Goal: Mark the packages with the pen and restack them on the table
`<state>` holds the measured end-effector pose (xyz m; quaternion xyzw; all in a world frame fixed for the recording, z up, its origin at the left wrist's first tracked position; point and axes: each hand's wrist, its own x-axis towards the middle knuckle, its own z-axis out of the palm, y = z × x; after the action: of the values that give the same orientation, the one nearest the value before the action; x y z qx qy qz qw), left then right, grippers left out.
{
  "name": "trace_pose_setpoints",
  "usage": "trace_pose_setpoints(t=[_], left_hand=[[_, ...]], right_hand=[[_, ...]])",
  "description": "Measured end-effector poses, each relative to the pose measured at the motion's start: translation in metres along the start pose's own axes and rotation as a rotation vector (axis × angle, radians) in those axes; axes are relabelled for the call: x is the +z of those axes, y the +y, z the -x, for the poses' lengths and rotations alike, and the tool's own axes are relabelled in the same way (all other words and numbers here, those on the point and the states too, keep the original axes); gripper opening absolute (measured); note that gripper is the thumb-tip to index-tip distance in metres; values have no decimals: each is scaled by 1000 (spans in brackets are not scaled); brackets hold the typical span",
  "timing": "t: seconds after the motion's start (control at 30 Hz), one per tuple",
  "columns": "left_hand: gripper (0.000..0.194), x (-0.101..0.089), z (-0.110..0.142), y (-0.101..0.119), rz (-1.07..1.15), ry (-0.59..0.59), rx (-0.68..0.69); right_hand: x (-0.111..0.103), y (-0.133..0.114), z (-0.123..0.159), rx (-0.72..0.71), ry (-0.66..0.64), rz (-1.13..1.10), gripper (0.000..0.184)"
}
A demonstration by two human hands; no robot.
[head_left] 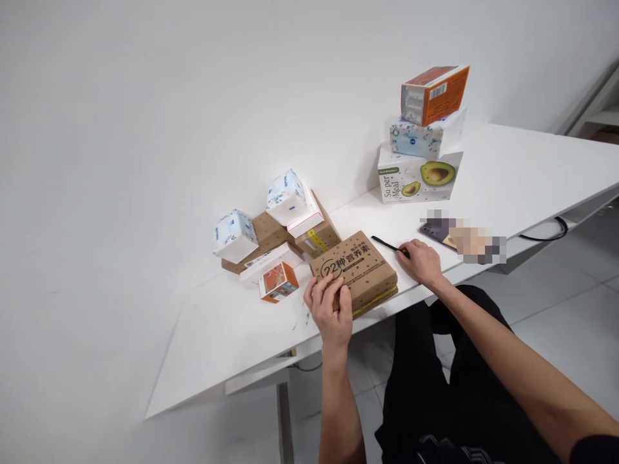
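Brown box (366, 267) touches the half-open left hand (333, 314); right hand (422, 261) grips black stick (385, 243).

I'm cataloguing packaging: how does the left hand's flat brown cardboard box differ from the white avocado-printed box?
The left hand rests on the brown box; no hand touches the white box. The brown box is flatter, the white box taller. The white box bears a floral tissue pack; the brown doesn't. Both carry lettering.
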<state>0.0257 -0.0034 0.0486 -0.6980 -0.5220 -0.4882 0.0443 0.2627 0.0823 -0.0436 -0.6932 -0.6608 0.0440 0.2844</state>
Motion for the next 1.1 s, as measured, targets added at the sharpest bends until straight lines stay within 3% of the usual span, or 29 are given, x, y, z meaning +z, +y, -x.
trace_pose_setpoints(t=[0.27,0.43,0.6,0.73,0.87,1.0,1.1], left_hand=[[23,-17,-5,-14,69,-188,-2],[22,-12,-5,-14,60,-165,45],[21,-5,-1,-9,32,-96,6],[19,4,-1,-3,16,-38,-36],[19,17,-5,1,-11,-11,-58],[25,23,-7,2,-21,-53,-31],[31,15,-11,2,-39,-138,2]], right_hand=[[-4,2,2,137,84,-199,23],[-3,5,3,232,78,-346,21],[-6,6,4,223,115,-571,27],[-12,5,3,203,72,-647,39],[-13,9,6,178,36,-732,36],[-10,15,13,240,-20,-806,31],[-9,14,16,304,-40,-838,25]])
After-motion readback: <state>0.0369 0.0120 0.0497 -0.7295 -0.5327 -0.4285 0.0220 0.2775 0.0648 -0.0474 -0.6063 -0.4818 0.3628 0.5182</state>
